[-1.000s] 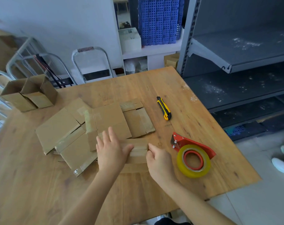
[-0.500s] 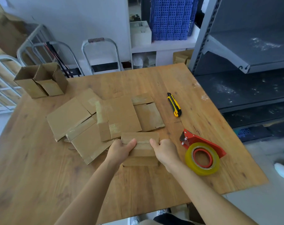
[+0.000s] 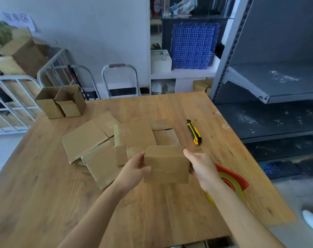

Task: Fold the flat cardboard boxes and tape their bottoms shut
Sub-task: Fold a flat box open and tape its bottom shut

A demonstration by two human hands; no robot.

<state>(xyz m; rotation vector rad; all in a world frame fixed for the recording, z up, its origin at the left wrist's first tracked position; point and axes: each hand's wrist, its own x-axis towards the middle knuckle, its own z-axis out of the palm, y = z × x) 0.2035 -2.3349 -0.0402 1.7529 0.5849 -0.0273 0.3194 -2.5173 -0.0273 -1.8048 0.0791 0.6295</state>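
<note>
A small folded cardboard box (image 3: 165,163) is held up above the wooden table (image 3: 44,185) between both hands. My left hand (image 3: 134,170) grips its left side, thumb on the near face. My right hand (image 3: 201,167) holds its right side, fingers hidden behind the box. Several flat cardboard boxes (image 3: 105,145) lie in a loose pile just beyond. A red tape dispenser (image 3: 231,178) with a yellowish roll lies under my right forearm, partly hidden.
Two assembled open boxes (image 3: 60,102) stand at the table's far left corner. A yellow-black utility knife (image 3: 194,132) lies to the right of the pile. Grey metal shelving (image 3: 270,86) rises on the right. Metal frames (image 3: 68,77) lean against the back wall.
Both hands have lifted the folded box off the table and raised it toward the camera. The view has tilted upward.
</note>
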